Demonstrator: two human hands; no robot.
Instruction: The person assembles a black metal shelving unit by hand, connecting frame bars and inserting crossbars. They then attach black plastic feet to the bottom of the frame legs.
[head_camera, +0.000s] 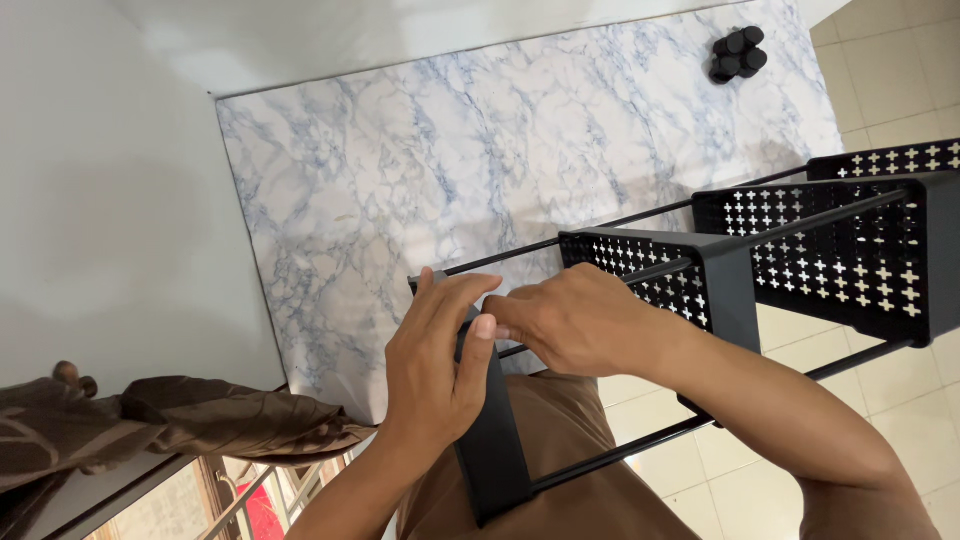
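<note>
A black metal rack (830, 250) with cross-perforated shelf trays lies on its side, its thin rods stretching toward me over the marble-patterned table (400, 150). Both hands work at its near end. My left hand (435, 365) wraps around the black end piece (495, 440), thumb pressed against it. My right hand (575, 320) covers the top of that same piece, fingers curled down where a rod meets it. The joint itself is hidden under my fingers.
Several small black caster wheels (738, 53) sit clustered at the table's far right corner. A brown cloth (170, 420) drapes at the lower left. A white wall (100, 200) bounds the left side; tiled floor (900, 60) lies to the right.
</note>
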